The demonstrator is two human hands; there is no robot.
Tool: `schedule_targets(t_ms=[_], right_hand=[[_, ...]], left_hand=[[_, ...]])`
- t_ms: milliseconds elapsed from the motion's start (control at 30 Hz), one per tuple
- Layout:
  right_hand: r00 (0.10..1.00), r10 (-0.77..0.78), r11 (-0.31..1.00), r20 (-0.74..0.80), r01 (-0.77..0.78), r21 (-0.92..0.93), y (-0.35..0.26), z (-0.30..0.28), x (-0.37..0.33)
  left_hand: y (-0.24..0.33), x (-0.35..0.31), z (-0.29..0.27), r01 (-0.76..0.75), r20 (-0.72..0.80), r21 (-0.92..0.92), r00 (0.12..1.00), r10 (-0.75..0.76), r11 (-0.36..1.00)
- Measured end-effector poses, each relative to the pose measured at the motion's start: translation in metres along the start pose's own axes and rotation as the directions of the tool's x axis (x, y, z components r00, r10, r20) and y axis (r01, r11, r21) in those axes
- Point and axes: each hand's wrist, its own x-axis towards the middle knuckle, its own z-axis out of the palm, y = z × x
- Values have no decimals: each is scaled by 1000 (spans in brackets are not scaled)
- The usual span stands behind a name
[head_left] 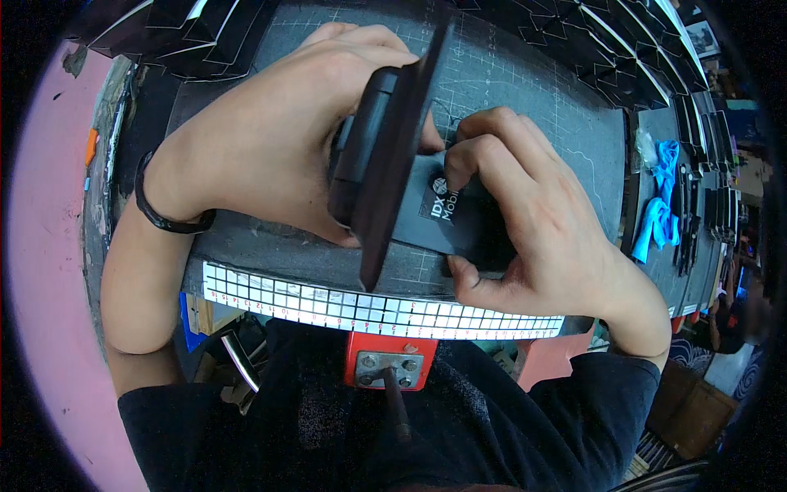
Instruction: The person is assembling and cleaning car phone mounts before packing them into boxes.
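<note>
My right hand (533, 217) is closed in a spanning grip on a dark grey, flat, rectangular piece with a small black printed label (434, 234), thumb at the near edge and bent fingers at the far edge; the piece lies between my hands, over a dark grey cutting mat ruled with thin white lines (508, 74); my left hand (283, 123), with a black band (146, 189) at the wrist, curls in from the other side, but a tall, dark, flat panel seen almost edge-on (410, 131), with a thick black block (365, 135) on its left, hides most of its fingers, so I cannot tell whether it grips anything; the grey piece looks light and fairly stiff, like board or plastic, and its smooth face probably slides under a dry fingertip and marks easily; I judge the two opposite edges the best hold, fingers clear of the label, with modest pressure in case the walls are hollow and dent; a white strip with a black grid (328, 303) runs along the bench's near edge, and folded black shapes with pale edges (631, 74) stand beyond.
</note>
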Motion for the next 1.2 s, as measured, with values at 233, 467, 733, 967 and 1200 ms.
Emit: schedule_targets(t_ms=[233,467,733,967,1200], right_hand=[[1000,-2,1000,-22,1,-24,0,0,0],[998,-59,992,-28,62,111,10,-9,5],[991,-130,991,42,128,44,20,-14,24],[996,-73,997,56,75,-35,8,-15,26],[988,-138,950,66,151,-272,6,-4,20]], left_hand=[[0,-1,2,5,-22,-10,1000,-6,1000],[-2,-4,0,3,-9,-16,1000,-3,1000],[-3,-5,2,12,-22,-82,1000,-14,997],[-5,-6,7,-19,-65,-72,998,14,997],[12,11,-11,60,46,-31,997,-59,998]])
